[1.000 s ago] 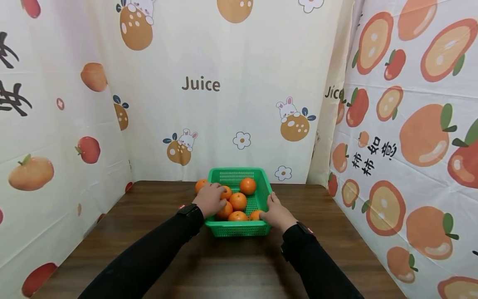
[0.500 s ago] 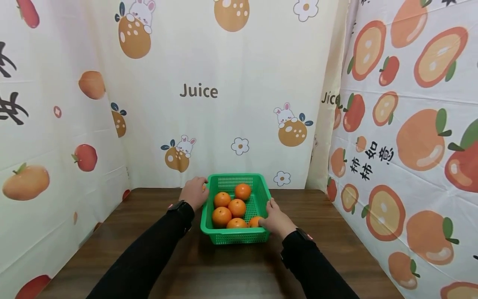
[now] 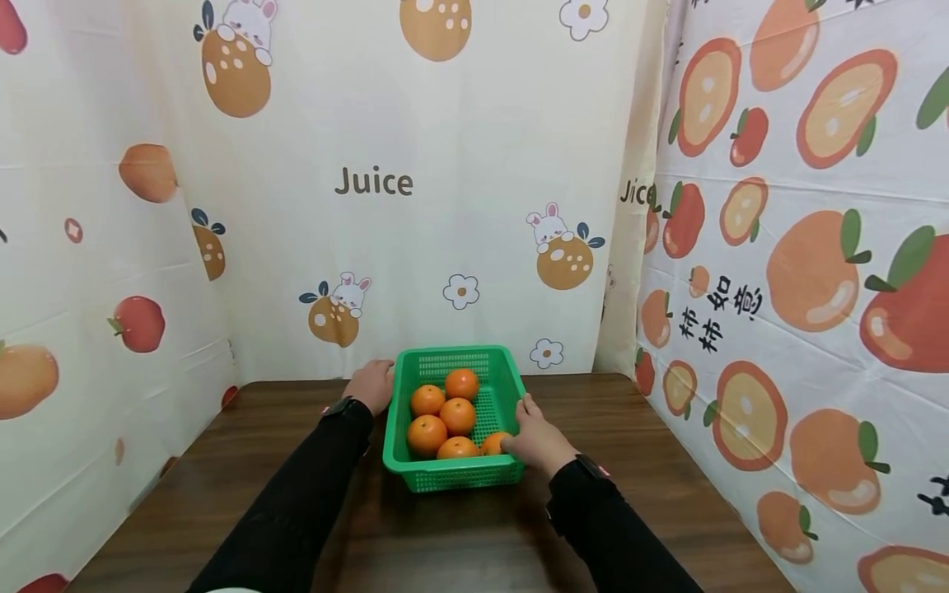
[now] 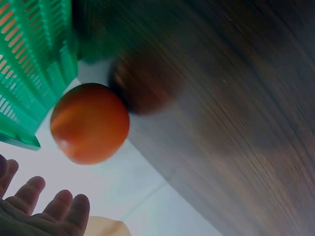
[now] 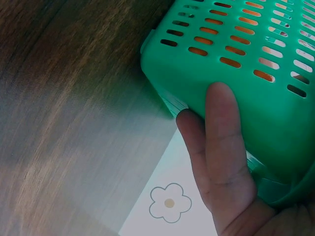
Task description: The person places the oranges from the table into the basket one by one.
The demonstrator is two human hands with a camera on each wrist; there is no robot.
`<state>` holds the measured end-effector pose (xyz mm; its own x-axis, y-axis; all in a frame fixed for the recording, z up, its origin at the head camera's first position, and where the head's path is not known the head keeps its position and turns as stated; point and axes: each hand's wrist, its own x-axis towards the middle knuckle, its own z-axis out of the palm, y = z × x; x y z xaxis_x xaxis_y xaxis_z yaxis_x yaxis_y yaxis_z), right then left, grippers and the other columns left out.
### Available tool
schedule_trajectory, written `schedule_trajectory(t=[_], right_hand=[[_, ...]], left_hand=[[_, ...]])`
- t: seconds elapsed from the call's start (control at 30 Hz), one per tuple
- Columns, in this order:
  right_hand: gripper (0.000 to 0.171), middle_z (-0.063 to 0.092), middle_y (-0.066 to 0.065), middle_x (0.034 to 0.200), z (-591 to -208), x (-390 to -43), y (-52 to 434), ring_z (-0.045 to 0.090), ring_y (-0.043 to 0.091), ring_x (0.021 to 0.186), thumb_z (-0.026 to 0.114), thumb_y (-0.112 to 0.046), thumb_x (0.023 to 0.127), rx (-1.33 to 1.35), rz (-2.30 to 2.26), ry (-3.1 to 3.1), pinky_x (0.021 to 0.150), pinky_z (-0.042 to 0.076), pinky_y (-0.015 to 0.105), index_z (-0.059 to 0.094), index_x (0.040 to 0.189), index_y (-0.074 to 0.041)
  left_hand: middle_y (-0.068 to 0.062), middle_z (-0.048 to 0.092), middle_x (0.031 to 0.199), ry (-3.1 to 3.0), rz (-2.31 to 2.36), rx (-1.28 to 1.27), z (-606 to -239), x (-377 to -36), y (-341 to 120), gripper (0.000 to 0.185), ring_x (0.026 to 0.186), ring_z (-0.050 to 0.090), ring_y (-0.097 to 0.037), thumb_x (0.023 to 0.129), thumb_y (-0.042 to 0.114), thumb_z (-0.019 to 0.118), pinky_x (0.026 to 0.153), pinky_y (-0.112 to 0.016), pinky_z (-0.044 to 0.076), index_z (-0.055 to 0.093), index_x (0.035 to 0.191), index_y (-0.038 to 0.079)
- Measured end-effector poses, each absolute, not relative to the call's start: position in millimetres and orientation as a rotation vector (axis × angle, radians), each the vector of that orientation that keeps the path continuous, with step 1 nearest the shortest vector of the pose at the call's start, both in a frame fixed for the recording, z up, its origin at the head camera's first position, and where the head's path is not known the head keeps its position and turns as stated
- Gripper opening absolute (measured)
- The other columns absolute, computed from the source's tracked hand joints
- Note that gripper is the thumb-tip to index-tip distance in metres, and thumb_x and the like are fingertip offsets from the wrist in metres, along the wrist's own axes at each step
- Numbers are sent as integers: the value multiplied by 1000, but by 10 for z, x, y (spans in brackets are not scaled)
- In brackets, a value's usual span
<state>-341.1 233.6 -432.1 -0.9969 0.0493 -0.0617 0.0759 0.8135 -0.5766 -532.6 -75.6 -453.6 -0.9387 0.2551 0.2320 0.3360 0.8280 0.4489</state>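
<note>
A green plastic basket (image 3: 463, 478) holds several oranges (image 3: 457, 417), mostly toward its left and near side. My left hand (image 3: 371, 385) is at the basket's far left side, fingertips close to the rim. In the left wrist view its fingers (image 4: 61, 201) are extended, apart from an orange (image 4: 91, 123) on the table just outside the basket wall. The hand hides that orange in the head view. My right hand (image 3: 544, 441) holds the basket's right side, thumb over the rim beside the nearest orange. Its fingers (image 5: 224, 118) lie along the outside of the wall.
The basket stands on a dark wooden table (image 3: 460, 543). A pale curtain (image 3: 437, 255) printed with fruit and rabbits hangs behind the table's far edge. More printed cloth (image 3: 749, 329) lines the right side, and another sheet the left.
My left hand has moved from over the oranges in the basket out to its left side. The right hand keeps its place on the basket. The head view has shifted slightly.
</note>
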Motion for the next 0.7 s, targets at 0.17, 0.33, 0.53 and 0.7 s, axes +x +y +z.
schedule_trajectory(t=[0.17,0.33,0.53,0.7], right_hand=[[87,6,9,181,-4283,-3409,2310,54,33,129,68,-27,100,109,-945,2948,95,50,43,21,170,-6],[87,7,9,181,-4251,-3420,2306,55,33,124,67,-25,99,102,-935,2964,88,47,40,22,170,-6],[85,6,9,181,-4257,-3421,2308,57,32,114,67,-26,99,101,-921,2962,80,46,36,23,169,-5],[85,6,8,181,-4245,-3424,2313,59,30,109,66,-26,100,97,-913,2970,76,45,35,21,170,-6]], left_hand=[[-27,54,155,-2836,-667,-449,-4547,-5333,-820,46,136,54,-53,110,18,44,115,-66,43,55,152,2],[-29,53,155,-2816,-625,-487,-4540,-5332,-864,46,135,53,-56,111,23,49,113,-68,42,56,152,3],[-29,44,162,-2913,-587,-584,-4669,-5409,-901,53,140,47,-61,112,36,49,113,-73,40,50,158,9],[-30,47,159,-2905,-600,-660,-4666,-5380,-913,53,133,53,-62,110,31,55,108,-72,45,51,157,8]])
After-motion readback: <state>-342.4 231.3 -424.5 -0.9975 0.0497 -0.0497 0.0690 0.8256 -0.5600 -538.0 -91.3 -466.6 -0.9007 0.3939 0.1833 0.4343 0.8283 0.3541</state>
